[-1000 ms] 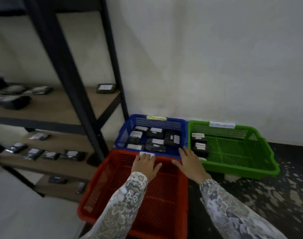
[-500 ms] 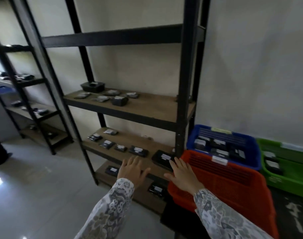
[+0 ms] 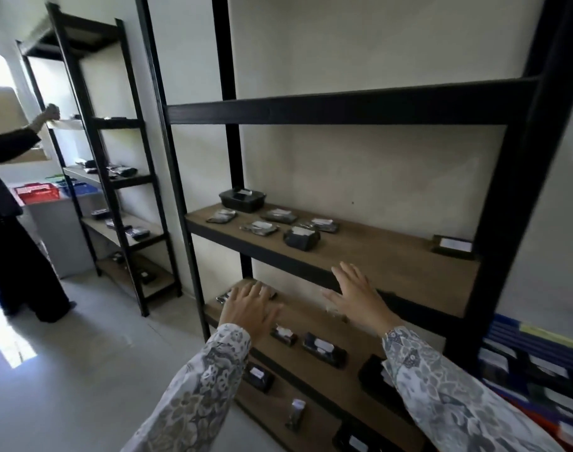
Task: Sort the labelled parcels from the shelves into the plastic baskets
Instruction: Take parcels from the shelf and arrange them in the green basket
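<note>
A black metal rack with wooden shelves (image 3: pixel 393 256) fills the view. Several small black parcels with white labels lie on it: a box (image 3: pixel 242 199) and a wrapped parcel (image 3: pixel 301 238) on the middle shelf, more parcels (image 3: pixel 324 349) on the shelf below. My left hand (image 3: pixel 249 309) hovers with fingers spread over the lower shelf, above a parcel at its left end. My right hand (image 3: pixel 357 295) is spread open in front of the middle shelf's edge. Neither hand holds anything. The blue basket (image 3: pixel 533 357) with parcels shows at the right edge.
A second black rack (image 3: pixel 115 177) with parcels stands further left. Another person in dark clothes (image 3: pixel 11 243) reaches to it at the far left. Red and blue baskets (image 3: pixel 34 192) sit on a grey cabinet behind. The floor is pale tile.
The view has swung left and up from the baskets to the rack. Both hands left the red basket's rim and now hover open at the shelves.
</note>
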`<action>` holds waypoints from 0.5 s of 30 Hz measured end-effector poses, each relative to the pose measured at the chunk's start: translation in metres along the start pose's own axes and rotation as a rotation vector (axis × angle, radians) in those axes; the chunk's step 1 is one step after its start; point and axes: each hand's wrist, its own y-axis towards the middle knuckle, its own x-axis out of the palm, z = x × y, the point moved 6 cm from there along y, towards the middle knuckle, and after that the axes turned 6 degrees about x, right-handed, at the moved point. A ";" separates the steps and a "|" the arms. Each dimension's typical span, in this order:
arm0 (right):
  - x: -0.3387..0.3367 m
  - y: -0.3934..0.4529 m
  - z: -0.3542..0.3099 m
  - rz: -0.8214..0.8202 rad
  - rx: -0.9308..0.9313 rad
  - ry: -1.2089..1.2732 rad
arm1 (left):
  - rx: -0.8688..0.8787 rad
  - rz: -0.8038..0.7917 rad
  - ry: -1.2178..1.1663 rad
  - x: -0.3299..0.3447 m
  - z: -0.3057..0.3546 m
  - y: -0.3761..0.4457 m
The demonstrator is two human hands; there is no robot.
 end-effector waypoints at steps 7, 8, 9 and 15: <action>-0.008 0.127 -0.007 0.062 0.081 0.108 | 0.063 -0.053 -0.004 0.024 -0.055 0.112; -0.008 0.140 -0.008 0.081 0.092 0.130 | 0.074 -0.046 -0.009 0.028 -0.060 0.124; -0.006 0.153 -0.008 0.092 0.108 0.152 | 0.082 -0.039 -0.009 0.033 -0.064 0.135; 0.014 0.210 -0.004 0.105 0.275 0.389 | 0.231 0.018 -0.116 0.069 -0.084 0.195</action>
